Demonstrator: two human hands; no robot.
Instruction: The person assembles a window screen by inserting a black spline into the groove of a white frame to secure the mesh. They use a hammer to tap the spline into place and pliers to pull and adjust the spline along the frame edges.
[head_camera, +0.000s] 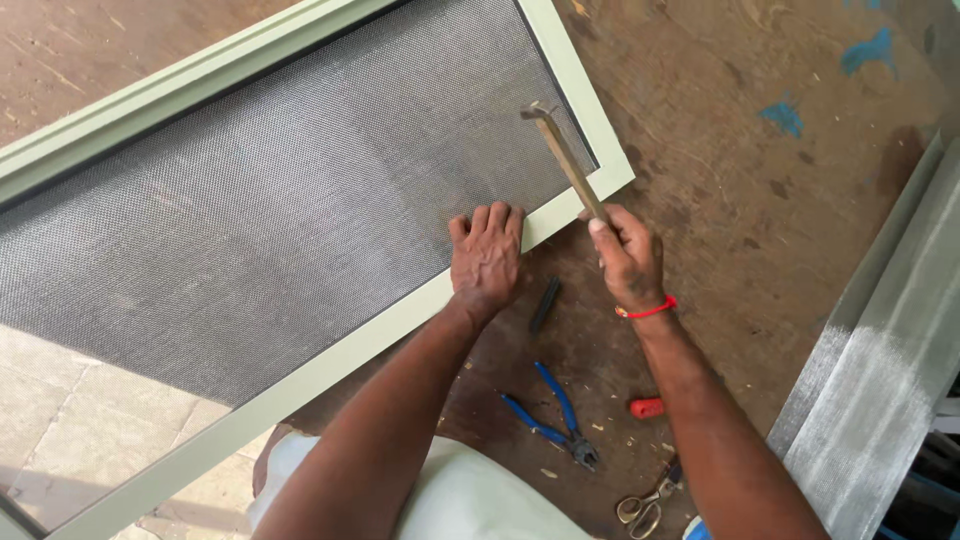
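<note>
Pressing flat on the pale green frame (330, 355) near its corner, the left hand (487, 258) lies unclenched, fingertips on the grey mesh (280, 210). The right hand (627, 255) is clenched around the wooden handle of a hammer (566, 160), its metal head raised above the frame's corner. The framed screen lies across a worn brown desk (740, 150). Near the forearms lie blue-handled pliers (555, 420), a small red piece (647, 407), scissors (645, 505) and a dark strip (544, 304).

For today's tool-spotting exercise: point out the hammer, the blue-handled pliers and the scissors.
hammer (572, 168), head view, middle of its wooden handle.
blue-handled pliers (560, 418), head view, on a handle.
scissors (645, 507), head view, finger loops.
</note>
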